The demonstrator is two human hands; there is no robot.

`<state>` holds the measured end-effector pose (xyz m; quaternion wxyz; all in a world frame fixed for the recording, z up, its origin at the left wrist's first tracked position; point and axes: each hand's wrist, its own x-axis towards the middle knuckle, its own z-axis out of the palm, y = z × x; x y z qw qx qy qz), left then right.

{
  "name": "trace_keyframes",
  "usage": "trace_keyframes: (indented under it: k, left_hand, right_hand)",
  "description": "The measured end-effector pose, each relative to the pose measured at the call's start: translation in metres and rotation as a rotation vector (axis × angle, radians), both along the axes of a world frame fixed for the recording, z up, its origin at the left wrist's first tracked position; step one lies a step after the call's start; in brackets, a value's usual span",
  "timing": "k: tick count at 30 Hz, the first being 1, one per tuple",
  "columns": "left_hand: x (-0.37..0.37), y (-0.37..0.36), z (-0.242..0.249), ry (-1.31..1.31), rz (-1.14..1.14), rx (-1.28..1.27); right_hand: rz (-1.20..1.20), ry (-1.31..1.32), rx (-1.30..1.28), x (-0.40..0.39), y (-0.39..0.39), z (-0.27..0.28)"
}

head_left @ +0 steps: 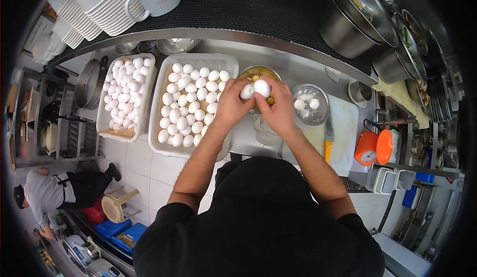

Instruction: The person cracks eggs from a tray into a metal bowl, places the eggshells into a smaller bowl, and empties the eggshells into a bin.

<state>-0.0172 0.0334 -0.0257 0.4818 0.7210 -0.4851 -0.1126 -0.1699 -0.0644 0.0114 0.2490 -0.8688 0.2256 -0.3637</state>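
Over a metal bowl [259, 72] with yellow yolks in it, both hands are close together. My left hand [232, 102] is closed round a white egg [247, 91]. Beside it, my right hand [278, 105] has its fingers round another white egg [262, 88]. The two eggs touch or nearly touch. Left of the hands is a white crate [158, 93] with many white eggs in it. To the right, a bowl [314, 118] contains several white shells.
A second egg crate [101, 115] stands further left. On the right lie a cutting board [345, 128], a knife with a yellow handle [328, 152] and an orange scale [366, 145]. A dark shelf [248, 18] spans the back. Another person [54, 190] is at lower left.
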Motion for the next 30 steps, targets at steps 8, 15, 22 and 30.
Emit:
trace_keyframes:
  k: [8,15,22,30]
  left_hand:
    - [-0.003,-0.003,0.013,0.078,-0.076,0.035]
    - [-0.001,-0.002,0.014,0.264,-0.223,-0.023]
    - [-0.003,-0.004,-0.009,0.636,-0.183,0.051]
    - [-0.024,-0.014,-0.026,0.782,-0.035,-0.002]
  right_hand:
    - [0.112,0.067,1.018,-0.006,-0.028,-0.004]
    - [0.132,0.181,0.928,-0.006,-0.033,-0.012]
    - [0.07,0.115,0.688,-0.007,-0.03,-0.028]
    - [-0.038,0.224,0.497,-0.004,-0.022,-0.026]
